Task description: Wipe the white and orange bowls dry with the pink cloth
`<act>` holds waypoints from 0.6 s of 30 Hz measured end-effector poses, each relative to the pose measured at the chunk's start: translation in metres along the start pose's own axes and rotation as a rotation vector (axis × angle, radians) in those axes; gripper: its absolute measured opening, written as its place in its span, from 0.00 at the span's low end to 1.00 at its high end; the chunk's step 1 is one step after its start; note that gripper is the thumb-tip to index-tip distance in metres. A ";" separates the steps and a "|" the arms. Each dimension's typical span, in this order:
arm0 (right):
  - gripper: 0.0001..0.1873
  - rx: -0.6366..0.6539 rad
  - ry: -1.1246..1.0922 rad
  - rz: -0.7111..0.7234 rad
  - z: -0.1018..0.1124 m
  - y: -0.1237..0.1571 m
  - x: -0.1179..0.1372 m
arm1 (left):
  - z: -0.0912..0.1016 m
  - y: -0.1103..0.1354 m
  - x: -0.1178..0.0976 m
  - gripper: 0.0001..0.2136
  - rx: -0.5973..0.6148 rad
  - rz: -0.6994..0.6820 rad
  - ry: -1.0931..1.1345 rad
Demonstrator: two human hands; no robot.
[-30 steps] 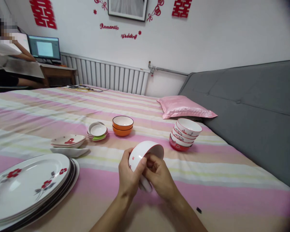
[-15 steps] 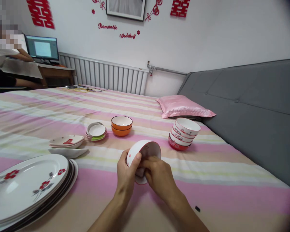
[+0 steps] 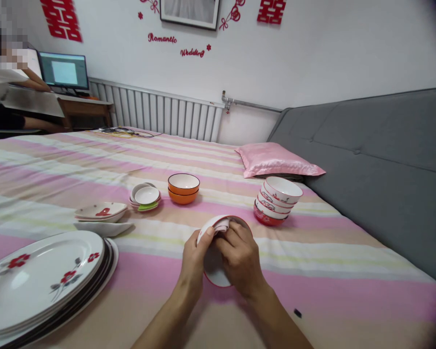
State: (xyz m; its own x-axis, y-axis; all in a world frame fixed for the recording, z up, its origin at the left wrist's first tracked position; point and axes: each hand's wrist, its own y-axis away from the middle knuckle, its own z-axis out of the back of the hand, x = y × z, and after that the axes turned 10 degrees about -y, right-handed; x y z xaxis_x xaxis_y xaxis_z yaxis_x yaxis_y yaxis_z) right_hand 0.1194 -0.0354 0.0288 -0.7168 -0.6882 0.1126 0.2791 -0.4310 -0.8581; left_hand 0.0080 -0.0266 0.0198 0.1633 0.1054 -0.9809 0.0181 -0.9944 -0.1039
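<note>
My left hand (image 3: 194, 259) grips the left side of a white bowl (image 3: 215, 269) with a red rim, thumb over the edge. The bowl is tilted with its opening towards me, above the bedspread. Inside the bowl, my right hand (image 3: 240, 257) is closed on a folded pale cloth (image 3: 221, 226), pressing it near the upper rim. Part of the bowl's inside is hidden behind the right hand. Right of the hands stands a leaning stack of patterned bowls (image 3: 278, 198), red at the bottom. Two orange bowls (image 3: 183, 189) sit nested beyond the hands.
Large flowered plates (image 3: 36, 276) are piled at the left front. Behind them lie boat-shaped dishes (image 3: 101, 213) and small saucers (image 3: 147, 196). A small black object (image 3: 297, 313) lies at right front. A pink pillow (image 3: 276, 159) rests against the grey headboard (image 3: 370, 160). Another person (image 3: 7, 92) sits far left.
The bowl and both hands have shifted slightly right. My right hand has moved from deep inside the bowl up to its rim, and the cloth now shows there.
</note>
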 end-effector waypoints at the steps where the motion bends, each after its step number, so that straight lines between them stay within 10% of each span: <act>1: 0.13 0.012 0.000 -0.016 0.000 0.000 0.000 | 0.000 0.000 0.000 0.20 0.002 -0.004 -0.005; 18: 0.15 0.383 -0.144 -0.496 0.008 -0.006 0.013 | 0.007 -0.002 -0.006 0.20 -0.098 0.050 -0.014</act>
State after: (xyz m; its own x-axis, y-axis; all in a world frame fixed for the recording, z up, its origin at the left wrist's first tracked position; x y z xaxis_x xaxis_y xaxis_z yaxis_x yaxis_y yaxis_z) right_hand 0.1137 -0.0466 0.0391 -0.7335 -0.4135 0.5394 0.1641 -0.8779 -0.4499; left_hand 0.0002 -0.0256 0.0249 0.1531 0.0552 -0.9867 0.1071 -0.9935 -0.0390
